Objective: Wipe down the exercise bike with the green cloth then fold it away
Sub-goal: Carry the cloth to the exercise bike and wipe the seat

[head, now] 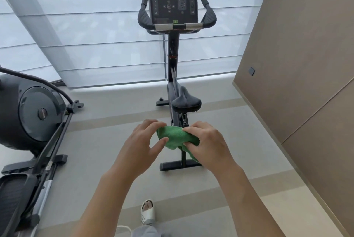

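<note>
My right hand [206, 141] had its fingers curled over the bunched green cloth [175, 138], gripping it from the right, while my left hand [146, 139] touched the cloth's left edge with fingers spread and thumb extended toward the fabric. I held the cloth in the air between both hands, in front of and below the saddle [186, 102] of the exercise bike [173, 54]. An elliptical trainer [32, 114] stood to the left on the grey floor [239, 188].
</note>
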{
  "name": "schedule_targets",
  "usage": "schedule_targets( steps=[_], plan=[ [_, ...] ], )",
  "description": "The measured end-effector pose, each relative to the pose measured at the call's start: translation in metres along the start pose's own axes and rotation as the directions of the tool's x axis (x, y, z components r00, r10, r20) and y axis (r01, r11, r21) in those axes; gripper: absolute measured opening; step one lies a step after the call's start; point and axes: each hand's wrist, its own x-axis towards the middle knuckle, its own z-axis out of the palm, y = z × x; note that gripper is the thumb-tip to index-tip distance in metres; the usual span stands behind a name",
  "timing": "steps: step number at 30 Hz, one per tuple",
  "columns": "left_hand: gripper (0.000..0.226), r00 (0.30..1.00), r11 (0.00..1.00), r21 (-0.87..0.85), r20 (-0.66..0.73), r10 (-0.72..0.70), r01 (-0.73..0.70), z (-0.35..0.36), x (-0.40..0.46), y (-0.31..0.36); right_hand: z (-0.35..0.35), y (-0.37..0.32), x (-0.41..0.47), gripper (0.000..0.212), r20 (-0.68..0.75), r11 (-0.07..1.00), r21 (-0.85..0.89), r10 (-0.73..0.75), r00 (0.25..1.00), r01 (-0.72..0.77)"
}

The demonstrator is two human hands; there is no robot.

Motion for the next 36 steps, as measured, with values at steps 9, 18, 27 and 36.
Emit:
schedule_targets(
  steps=[9, 18, 27, 36],
  plan=[
    [0.029, 0.995, 0.993, -0.119, 0.097, 0.014, -0.002, -0.006, 0.13, -0.057, 0.034, 0.017, 0.106, 0.044, -0.082, 0.997, -0.07, 0.021, 0.996, -0.027],
    [0.025, 0.975, 0.946, -0.271, 0.078, 0.207, -0.179, -0.016, 0.242, -0.114, 0.078, 0.019, 0.198, 0.056, -0.117, 0.987, -0.104, 0.112, 0.987, -0.124],
    [0.027, 0.93, 0.875, -0.366, 0.06, 0.362, -0.317, -0.004, 0.29, -0.136, 0.099, 0.036, 0.241, 0.083, 0.037, 0.962, -0.039, 0.27, 0.962, -0.269],
    [0.026, 0.931, 0.894, -0.346, 0.12, 0.344, -0.286, 0.02, 0.337, -0.142, 0.1, 0.109, 0.283, 0.027, 0.125, 0.927, 0.061, 0.36, 0.924, -0.369]
  ],
)
